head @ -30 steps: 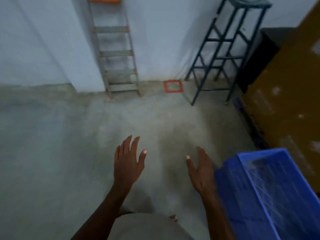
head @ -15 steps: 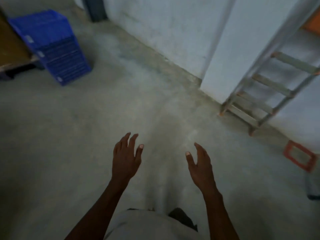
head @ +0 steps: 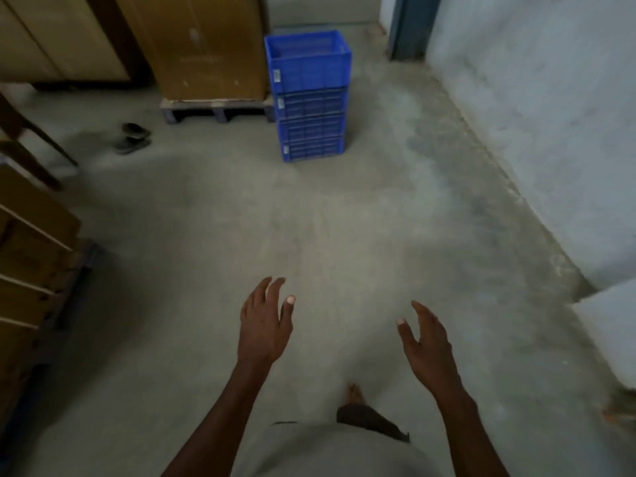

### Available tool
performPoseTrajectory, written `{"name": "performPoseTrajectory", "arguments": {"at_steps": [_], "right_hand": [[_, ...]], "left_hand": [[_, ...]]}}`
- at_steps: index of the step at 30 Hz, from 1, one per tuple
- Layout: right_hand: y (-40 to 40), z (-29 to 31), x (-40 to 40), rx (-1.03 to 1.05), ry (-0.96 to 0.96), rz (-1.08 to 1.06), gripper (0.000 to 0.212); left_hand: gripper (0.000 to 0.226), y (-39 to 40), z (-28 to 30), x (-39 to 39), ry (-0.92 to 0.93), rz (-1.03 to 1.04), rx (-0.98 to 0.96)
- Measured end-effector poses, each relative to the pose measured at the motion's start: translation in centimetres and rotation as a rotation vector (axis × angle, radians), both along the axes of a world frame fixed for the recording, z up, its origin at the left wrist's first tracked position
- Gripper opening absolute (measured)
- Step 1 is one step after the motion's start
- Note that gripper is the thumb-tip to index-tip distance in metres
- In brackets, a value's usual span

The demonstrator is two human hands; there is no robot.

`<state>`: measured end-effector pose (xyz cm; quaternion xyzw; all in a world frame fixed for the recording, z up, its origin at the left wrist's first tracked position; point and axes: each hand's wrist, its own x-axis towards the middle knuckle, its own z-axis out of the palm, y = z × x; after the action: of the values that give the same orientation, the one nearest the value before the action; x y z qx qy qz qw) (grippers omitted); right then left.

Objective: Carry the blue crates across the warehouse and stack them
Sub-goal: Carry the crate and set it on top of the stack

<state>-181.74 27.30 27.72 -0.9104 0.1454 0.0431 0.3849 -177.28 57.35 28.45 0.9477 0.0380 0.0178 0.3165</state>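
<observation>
While both fingers-spread, empty: left hand (head: 265, 325) and right hand (head: 426, 342), blue crates (head: 309, 98) (stacked) well ahead.

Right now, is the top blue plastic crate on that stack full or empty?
Empty, as far as visible: the top blue plastic crate shows bare inner walls and floor through its open top.

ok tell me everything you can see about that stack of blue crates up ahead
The stack of blue crates is four nested blue plastic crates with ribbed, slotted walls and small pale labels on their left corners. The top one sits highest and open, apparently empty. The stack stands upright on the concrete floor, close beside a pallet carrying a cardboard box. No hand touches it.
</observation>
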Motion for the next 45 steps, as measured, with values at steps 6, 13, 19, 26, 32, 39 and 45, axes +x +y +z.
{"name": "performPoseTrajectory", "arguments": {"at_steps": [6,13,19,26,32,39,45], "right_hand": [[-1.2,1.7,16.7,-0.048,-0.033,0.169,0.063],[0.3,1.1,36.9,-0.166,-0.111,0.275,0.075],[2.1,1.3,52.5,-0.192,-0.088,0.226,0.064],[4.2,3.8,68.7,-0.081,-0.082,0.167,0.065],[5.6,2.5,84.4,-0.055,-0.102,0.144,0.063],[7.0,1.3,103.7,-0.003,-0.226,0.141,0.058],[8.7,1.0,118.7,-0.058,-0.222,0.196,0.057]], "left_hand": [[0.061,-1.5,1.3,11.2,0.008,0.125,0.001],[0.062,-1.2,-0.5,28.5,0.002,0.164,0.015],[0.062,0.8,-0.5,46.5,-0.027,0.163,0.021],[0.064,1.4,2.1,65.1,-0.038,0.071,0.003],[0.065,2.4,0.8,80.5,-0.034,0.055,0.015],[0.066,4.7,1.7,97.3,-0.04,0.134,0.0],[0.066,6.0,1.5,109.8,-0.018,0.171,-0.009]]}}
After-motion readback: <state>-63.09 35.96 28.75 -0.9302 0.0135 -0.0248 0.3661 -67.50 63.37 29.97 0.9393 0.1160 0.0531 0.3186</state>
